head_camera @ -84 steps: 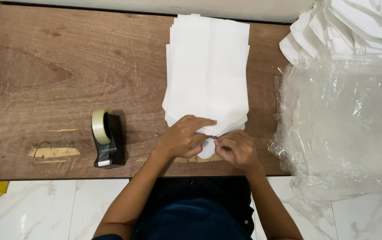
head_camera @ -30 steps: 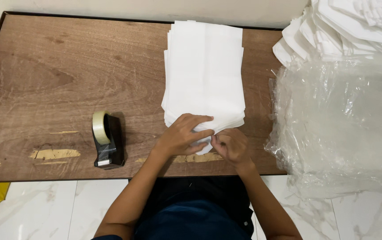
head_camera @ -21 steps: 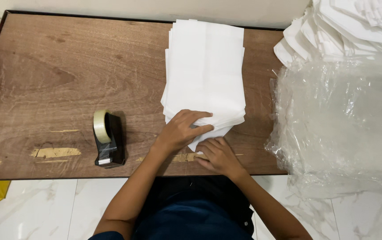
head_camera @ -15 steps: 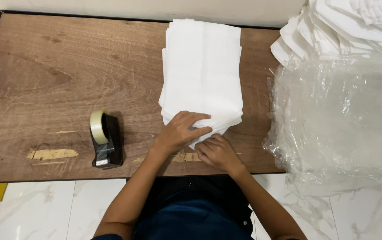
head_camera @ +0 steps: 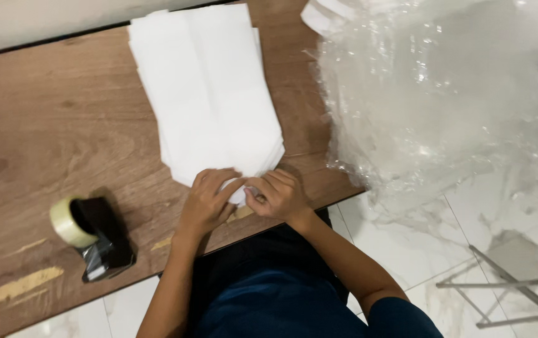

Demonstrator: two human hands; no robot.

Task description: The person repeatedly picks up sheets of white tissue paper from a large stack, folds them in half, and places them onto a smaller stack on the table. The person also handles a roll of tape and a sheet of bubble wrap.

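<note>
A stack of white paper bags [head_camera: 209,97] lies lengthwise on the brown wooden table [head_camera: 56,131]. My left hand [head_camera: 208,201] and my right hand [head_camera: 278,194] meet at the stack's near end, close to the table's front edge. Fingers of both hands pinch the pointed white flap at the bottom of the top bag. The flap itself is mostly hidden under my fingers.
A tape dispenser with a yellowish roll [head_camera: 90,236] stands at the front left of the table. A big heap of clear plastic wrap [head_camera: 444,94] covers the right side and hangs over the table's edge. A metal frame [head_camera: 501,288] stands on the marble floor at lower right.
The view has tilted and swung right, showing more floor. My right hand came back up from the table's edge to join the left at the bag's flap.
</note>
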